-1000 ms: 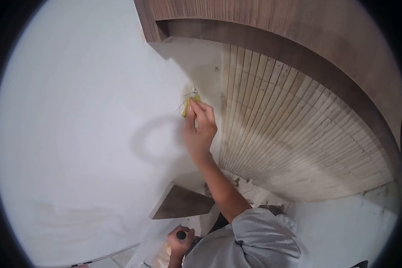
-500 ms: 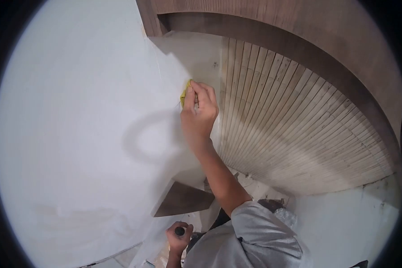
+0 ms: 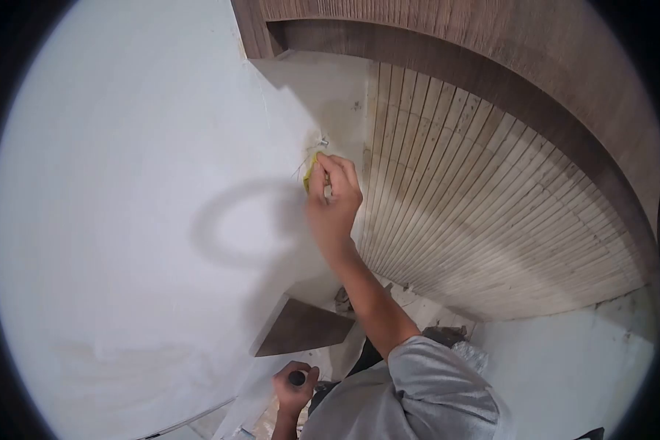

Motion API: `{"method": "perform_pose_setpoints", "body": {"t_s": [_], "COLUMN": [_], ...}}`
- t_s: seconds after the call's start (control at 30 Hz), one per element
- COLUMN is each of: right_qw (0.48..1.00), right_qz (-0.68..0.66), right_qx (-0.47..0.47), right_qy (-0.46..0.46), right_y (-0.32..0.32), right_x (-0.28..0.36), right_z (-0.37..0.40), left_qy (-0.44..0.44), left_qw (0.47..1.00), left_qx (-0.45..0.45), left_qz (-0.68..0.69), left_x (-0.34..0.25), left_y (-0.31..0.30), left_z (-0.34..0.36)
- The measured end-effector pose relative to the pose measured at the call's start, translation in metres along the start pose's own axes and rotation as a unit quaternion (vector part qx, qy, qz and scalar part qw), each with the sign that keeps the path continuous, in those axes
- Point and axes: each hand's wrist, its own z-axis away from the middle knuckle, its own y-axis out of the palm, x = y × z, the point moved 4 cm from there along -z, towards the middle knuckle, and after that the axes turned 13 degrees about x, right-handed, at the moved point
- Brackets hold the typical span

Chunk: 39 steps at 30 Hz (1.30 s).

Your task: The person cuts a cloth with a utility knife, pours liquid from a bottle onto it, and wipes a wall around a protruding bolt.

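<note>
My right hand [image 3: 337, 192] reaches up to the white wall [image 3: 147, 183], thumb and fingers pinched on a small crumpled yellow piece [image 3: 309, 176]. Its material is too small to tell. Thin dark strands stick out beside it. Just above the fingertips, a small shiny fitting [image 3: 323, 142] sits in a marked spot on the wall. Low in the view, my left hand [image 3: 295, 389] is closed around a tool with a round black handle end [image 3: 296, 378]; the rest of that tool is hidden.
A curved brown wood panel [image 3: 535, 88] overhangs at the upper right, above a slatted, stained panel [image 3: 462, 198]. A dark brown board [image 3: 304, 328] juts out near my left hand. Clutter and clear plastic [image 3: 473, 357] lie below, by my grey sleeve.
My right hand has moved slightly down and right with the yellow piece, away from the small wall fitting, which now shows. My left hand has stayed almost still.
</note>
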Motion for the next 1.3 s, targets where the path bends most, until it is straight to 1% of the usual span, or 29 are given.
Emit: {"method": "perform_pose_setpoints", "body": {"t_s": [0.03,0.13,0.23,0.33,0.43,0.53,0.63,0.73,0.83,0.93,1.03,1.13,1.23,1.3], "right_qw": [1.000,0.999,1.000,0.998,1.000,0.999,0.998,0.998,0.999,0.996,0.999,0.999,0.998,0.999], "right_qz": [-0.005,-0.001,-0.007,-0.028,-0.009,-0.030,-0.021,-0.051,0.028,0.076,0.042,-0.048,-0.047,-0.010], "right_qx": [0.001,-0.005,-0.019,-0.023,-0.020,-0.026,-0.034,-0.009,-0.022,-0.041,-0.007,0.003,-0.031,-0.044], "right_qy": [0.009,-0.034,0.002,0.059,-0.009,0.010,0.041,0.046,0.000,0.002,-0.009,-0.003,0.040,0.025], "right_y": [-0.001,-0.002,0.000,0.001,0.000,0.002,0.006,0.009,0.008,0.010,0.011,0.010,0.008,0.009], "right_x": [0.002,0.011,0.000,-0.011,0.008,0.012,0.007,0.011,0.006,0.007,0.013,0.009,0.010,0.011], "right_z": [-0.004,-0.020,-0.012,-0.001,-0.012,-0.018,-0.005,0.015,0.001,-0.013,0.014,0.023,-0.004,-0.002], "left_qy": [0.010,0.028,0.025,0.028,0.029,0.028,0.017,0.005,-0.009,-0.019,-0.024,-0.002,0.020,0.021], "left_qw": [1.000,0.999,0.999,0.999,0.999,0.999,0.999,0.999,0.999,0.998,0.998,0.999,0.999,0.999], "left_qx": [-0.005,-0.018,-0.026,-0.029,-0.031,-0.038,-0.043,-0.044,-0.045,-0.049,-0.044,-0.030,-0.023,-0.030], "left_qz": [0.001,0.011,0.015,0.015,0.019,0.026,0.019,0.020,0.019,0.028,0.035,0.011,-0.008,-0.005], "left_x": [0.002,0.008,0.004,0.000,0.001,0.004,0.002,-0.003,0.001,0.004,0.007,0.003,-0.001,-0.004], "left_y": [0.000,0.003,0.003,0.001,0.002,0.001,-0.002,-0.004,-0.005,-0.005,-0.004,0.000,0.001,0.002], "left_z": [0.000,-0.002,-0.001,0.001,0.002,0.004,0.004,0.004,0.004,0.008,0.008,0.003,-0.002,-0.004]}}
